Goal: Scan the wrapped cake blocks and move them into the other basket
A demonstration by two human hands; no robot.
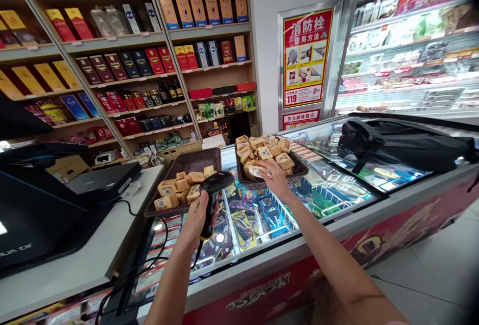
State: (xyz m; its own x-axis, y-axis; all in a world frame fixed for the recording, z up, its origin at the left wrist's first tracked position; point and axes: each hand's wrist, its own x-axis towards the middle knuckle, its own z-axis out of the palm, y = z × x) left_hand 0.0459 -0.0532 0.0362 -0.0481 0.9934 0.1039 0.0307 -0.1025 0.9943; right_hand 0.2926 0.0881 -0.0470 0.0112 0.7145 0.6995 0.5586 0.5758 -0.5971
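Note:
My left hand (195, 219) is wrapped round the handle of a black barcode scanner (216, 183), whose head is up beside the left basket. Over the front of the right wicker basket (301, 168), my right hand (277, 180) has its fingers closed on a wrapped bread pack (255, 170) with a printed label. Several similar wrapped packs (264, 153) are heaped in that basket. The left wicker basket (205, 157) holds a smaller group of wrapped packs (167, 187), some with barcode labels facing up.
Both baskets stand on a glass-topped freezer (277, 245) full of packaged goods. A black bag (404, 145) lies on its right part. At left is a counter (86, 260) with a dark checkout terminal (33, 215). The scanner cable (164, 238) trails across the freezer's left end.

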